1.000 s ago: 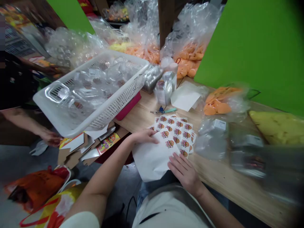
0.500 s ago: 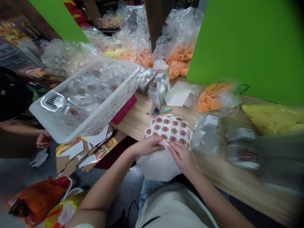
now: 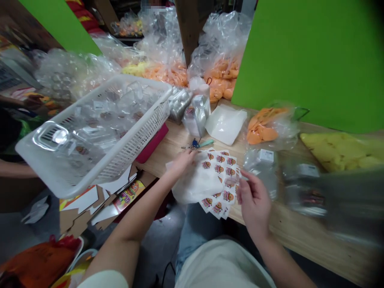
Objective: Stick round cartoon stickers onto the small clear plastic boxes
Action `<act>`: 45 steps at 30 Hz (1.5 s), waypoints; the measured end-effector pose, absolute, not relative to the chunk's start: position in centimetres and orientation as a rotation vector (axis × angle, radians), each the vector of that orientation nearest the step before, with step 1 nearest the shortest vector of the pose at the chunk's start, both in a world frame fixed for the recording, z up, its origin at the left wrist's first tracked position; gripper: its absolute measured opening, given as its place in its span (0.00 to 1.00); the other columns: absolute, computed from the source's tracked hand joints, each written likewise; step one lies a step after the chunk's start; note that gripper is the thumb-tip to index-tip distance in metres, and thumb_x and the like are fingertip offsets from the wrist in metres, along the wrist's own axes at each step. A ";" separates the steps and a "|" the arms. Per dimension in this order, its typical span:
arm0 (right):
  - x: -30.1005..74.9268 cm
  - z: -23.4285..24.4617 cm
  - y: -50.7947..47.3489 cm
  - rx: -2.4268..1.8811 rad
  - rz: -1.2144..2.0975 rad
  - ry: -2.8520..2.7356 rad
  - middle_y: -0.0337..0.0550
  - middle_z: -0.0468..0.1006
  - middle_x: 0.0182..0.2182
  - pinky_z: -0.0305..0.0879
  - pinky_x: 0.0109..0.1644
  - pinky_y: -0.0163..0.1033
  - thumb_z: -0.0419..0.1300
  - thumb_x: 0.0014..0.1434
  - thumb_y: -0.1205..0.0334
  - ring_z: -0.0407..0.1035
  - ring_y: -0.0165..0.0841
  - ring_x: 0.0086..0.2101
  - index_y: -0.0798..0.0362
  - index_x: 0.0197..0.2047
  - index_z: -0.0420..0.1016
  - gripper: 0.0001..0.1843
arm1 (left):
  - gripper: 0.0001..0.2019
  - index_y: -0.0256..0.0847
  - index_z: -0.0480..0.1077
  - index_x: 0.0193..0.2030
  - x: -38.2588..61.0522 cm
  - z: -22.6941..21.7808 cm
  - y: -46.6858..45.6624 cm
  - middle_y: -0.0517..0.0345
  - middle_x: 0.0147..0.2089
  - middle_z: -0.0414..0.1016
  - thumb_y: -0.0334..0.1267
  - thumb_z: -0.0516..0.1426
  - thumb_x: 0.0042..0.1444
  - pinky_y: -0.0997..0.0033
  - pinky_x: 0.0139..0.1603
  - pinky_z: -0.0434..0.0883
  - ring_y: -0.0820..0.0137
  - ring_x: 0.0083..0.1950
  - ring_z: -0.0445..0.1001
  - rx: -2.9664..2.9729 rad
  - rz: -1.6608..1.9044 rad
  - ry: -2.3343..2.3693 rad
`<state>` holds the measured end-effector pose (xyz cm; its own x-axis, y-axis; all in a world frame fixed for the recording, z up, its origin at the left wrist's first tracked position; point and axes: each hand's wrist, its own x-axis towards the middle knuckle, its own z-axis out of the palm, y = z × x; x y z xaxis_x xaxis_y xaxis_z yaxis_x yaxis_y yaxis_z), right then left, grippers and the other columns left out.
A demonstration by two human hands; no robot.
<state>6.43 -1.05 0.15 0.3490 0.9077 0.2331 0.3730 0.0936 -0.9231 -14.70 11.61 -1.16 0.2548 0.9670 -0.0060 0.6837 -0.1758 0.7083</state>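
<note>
Several sheets of burger-print stickers (image 3: 222,170) lie fanned out at the near edge of the wooden table (image 3: 300,236), their lower ends hanging over it. A white paper sheet (image 3: 196,184) covers their left part. My left hand (image 3: 183,161) grips the white sheet at its upper left corner, fingers curled on it. My right hand (image 3: 255,198) is closed in a pinch on the right edge of the sticker sheets, palm turned inward.
A white plastic basket (image 3: 129,148) of clear packs juts over the table's left end, on a pink box (image 3: 153,141). Keys (image 3: 196,144), a white packet (image 3: 225,124), bags of orange pieces (image 3: 265,128) and a yellow bag (image 3: 339,150) lie behind. Another person's arm (image 3: 12,169) is at left. Cardboard cutouts (image 3: 102,200) lie below.
The white sheet has slid up and left over the stickers with my left hand. My right hand left the sheet's top, moved right and took the stickers' edge.
</note>
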 end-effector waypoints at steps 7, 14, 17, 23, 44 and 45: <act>8.8 -0.5 -3.1 -1.317 0.188 -1.737 0.44 0.74 0.45 0.68 0.50 0.47 0.57 0.55 0.69 0.69 0.38 0.44 0.42 0.52 0.66 0.22 | 0.17 0.38 0.63 0.48 -7.9 1.4 3.2 0.54 0.36 0.70 0.46 0.54 0.54 0.67 0.41 0.68 0.69 0.37 0.71 1.036 0.754 1.030; 13.3 0.7 -4.2 -1.277 1.139 -1.360 0.49 0.72 0.46 0.72 0.34 0.41 0.56 0.56 0.52 0.71 0.37 0.41 0.45 0.61 0.50 0.31 | 0.22 0.41 0.60 0.47 -3.4 2.4 -0.8 0.65 0.27 0.67 0.38 0.62 0.47 0.75 0.36 0.65 0.76 0.31 0.69 0.792 0.847 0.883; 16.0 2.1 -3.4 -1.504 1.055 -1.227 0.40 0.74 0.31 0.69 0.33 0.37 0.59 0.53 0.55 0.69 0.31 0.31 0.49 0.50 0.65 0.21 | 0.24 0.42 0.57 0.51 -1.8 2.2 -1.1 0.60 0.33 0.71 0.37 0.61 0.48 0.71 0.41 0.66 0.73 0.37 0.72 0.921 0.823 0.855; 19.5 2.5 1.1 -1.584 1.064 -1.065 0.38 0.74 0.27 0.66 0.36 0.38 0.63 0.47 0.56 0.68 0.31 0.29 0.53 0.48 0.66 0.25 | 0.31 0.44 0.54 0.59 0.6 -0.1 1.7 0.46 0.63 0.56 0.37 0.60 0.49 0.58 0.58 0.60 0.60 0.61 0.59 1.631 0.956 1.012; 19.1 1.1 3.2 -1.661 1.103 -1.333 0.40 0.76 0.30 0.66 0.39 0.40 0.58 0.52 0.60 0.70 0.32 0.31 0.54 0.54 0.62 0.25 | 0.30 0.45 0.49 0.61 1.0 -3.9 3.6 0.47 0.62 0.57 0.36 0.57 0.53 0.54 0.62 0.58 0.62 0.63 0.56 1.938 0.953 0.857; 19.0 1.0 3.2 -1.659 1.085 -1.344 0.39 0.76 0.29 0.66 0.38 0.40 0.57 0.52 0.60 0.70 0.32 0.31 0.54 0.53 0.62 0.25 | 0.28 0.45 0.51 0.60 0.9 -3.8 3.6 0.47 0.63 0.57 0.36 0.56 0.54 0.54 0.62 0.58 0.63 0.64 0.56 1.979 0.951 0.847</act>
<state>19.05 3.20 1.03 0.0980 0.9818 -0.1628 0.3666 -0.1877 -0.9112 0.93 3.63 -3.84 0.5005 0.8027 0.3242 0.2292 -0.4840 0.8445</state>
